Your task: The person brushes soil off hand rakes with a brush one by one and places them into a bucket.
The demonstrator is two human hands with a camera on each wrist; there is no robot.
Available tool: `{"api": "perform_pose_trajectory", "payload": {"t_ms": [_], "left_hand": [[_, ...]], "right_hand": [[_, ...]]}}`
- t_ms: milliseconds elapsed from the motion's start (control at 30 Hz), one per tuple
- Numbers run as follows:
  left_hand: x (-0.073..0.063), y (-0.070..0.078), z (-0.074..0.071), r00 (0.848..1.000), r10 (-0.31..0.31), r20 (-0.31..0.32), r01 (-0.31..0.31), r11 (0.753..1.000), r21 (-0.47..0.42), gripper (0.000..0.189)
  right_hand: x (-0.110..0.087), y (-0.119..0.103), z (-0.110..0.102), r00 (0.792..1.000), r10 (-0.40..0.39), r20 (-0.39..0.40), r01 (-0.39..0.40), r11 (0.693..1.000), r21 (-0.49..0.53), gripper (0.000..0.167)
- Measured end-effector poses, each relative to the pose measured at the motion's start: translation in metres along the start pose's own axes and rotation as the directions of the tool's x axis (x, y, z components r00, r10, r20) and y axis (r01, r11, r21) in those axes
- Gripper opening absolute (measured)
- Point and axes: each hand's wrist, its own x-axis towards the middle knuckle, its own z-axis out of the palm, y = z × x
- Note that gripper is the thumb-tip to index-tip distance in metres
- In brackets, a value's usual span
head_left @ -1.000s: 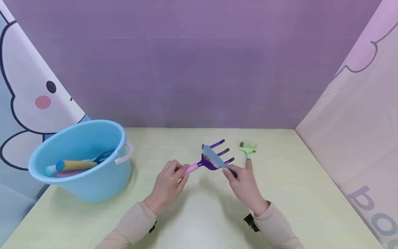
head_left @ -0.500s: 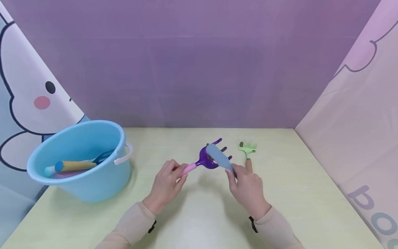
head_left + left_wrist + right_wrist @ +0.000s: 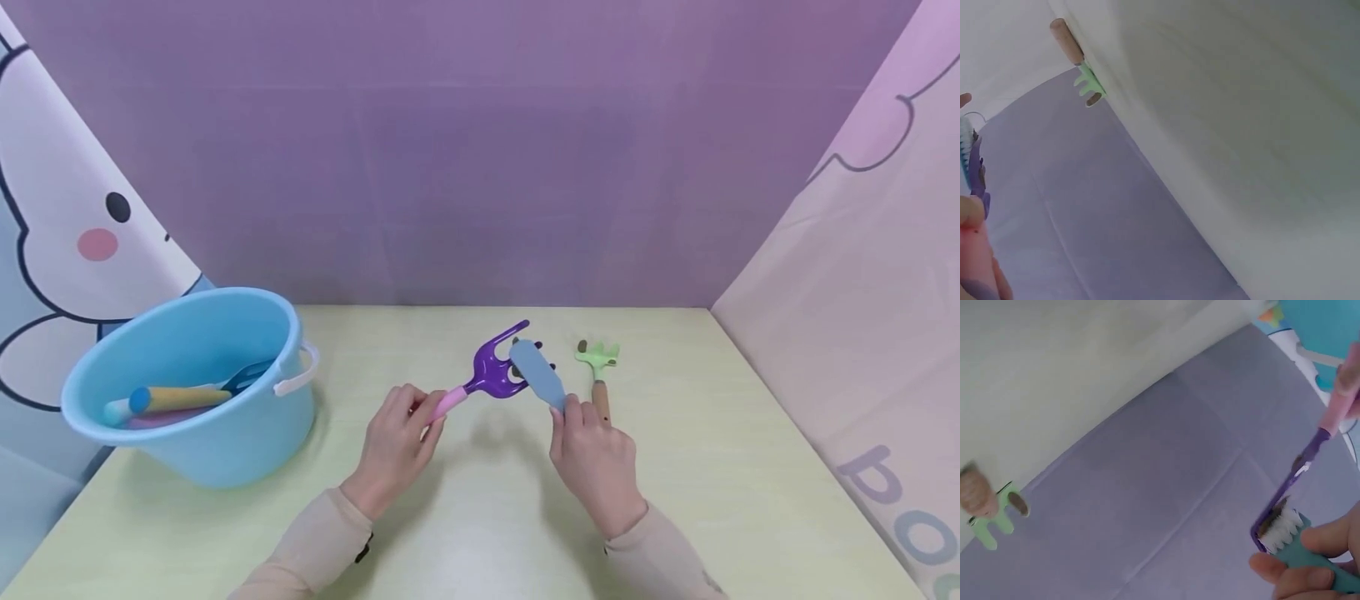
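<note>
My left hand (image 3: 397, 442) grips the pink handle of a purple hand rake (image 3: 491, 372) above the table, its tines pointing right. Brown, dirt-like patches show on the tines. My right hand (image 3: 596, 458) holds a blue scrub brush (image 3: 537, 372) with its flat back up in the head view. In the right wrist view the brush's white bristles (image 3: 1282, 530) press against the rake's tine end, by a brown patch. On the table beyond my right hand lies a small green hand rake (image 3: 598, 357) with a wooden handle and brown spots on its tines.
At the left stands a light blue bucket (image 3: 225, 450) with a white handle; several tools lie inside, among them one with a yellow handle (image 3: 187, 397). A purple backdrop (image 3: 480, 167) rises behind the table (image 3: 712, 467), and printed panels flank both sides.
The brush has slid from the rake's base outward along the tines, its bristles turning downward. The rake has shifted slightly left and up and tilted. My left hand moved slightly left.
</note>
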Motion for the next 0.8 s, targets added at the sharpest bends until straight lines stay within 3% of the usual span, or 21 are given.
{"api": "perform_pose_trajectory", "payload": {"t_ms": [100, 167, 400, 567, 800], "left_hand": [[-0.002, -0.001, 0.000, 0.999, 0.016, -0.038, -0.016, 1.000, 0.003, 0.019], [-0.003, -0.002, -0.001, 0.999, 0.012, -0.044, -0.012, 1.000, 0.001, 0.025], [-0.005, -0.004, -0.004, 0.998, 0.004, -0.055, -0.005, 1.000, -0.001, 0.034], [-0.007, -0.004, -0.002, 0.998, 0.015, -0.056, -0.015, 1.000, 0.007, 0.033], [-0.008, -0.004, -0.004, 0.999, -0.033, 0.008, 0.033, 0.999, -0.018, 0.029]], "right_hand": [[0.005, -0.001, -0.004, 0.996, 0.034, 0.078, -0.039, 0.997, 0.060, 0.026], [0.009, -0.001, -0.007, 0.989, 0.060, 0.138, -0.075, 0.991, 0.112, 0.021], [0.014, -0.004, -0.012, 0.955, 0.114, 0.273, -0.188, 0.947, 0.261, 0.020], [0.011, -0.007, -0.011, 0.949, 0.093, 0.302, -0.178, 0.947, 0.269, 0.023], [0.011, -0.009, -0.010, 0.940, 0.090, 0.328, -0.189, 0.940, 0.285, 0.025]]}}
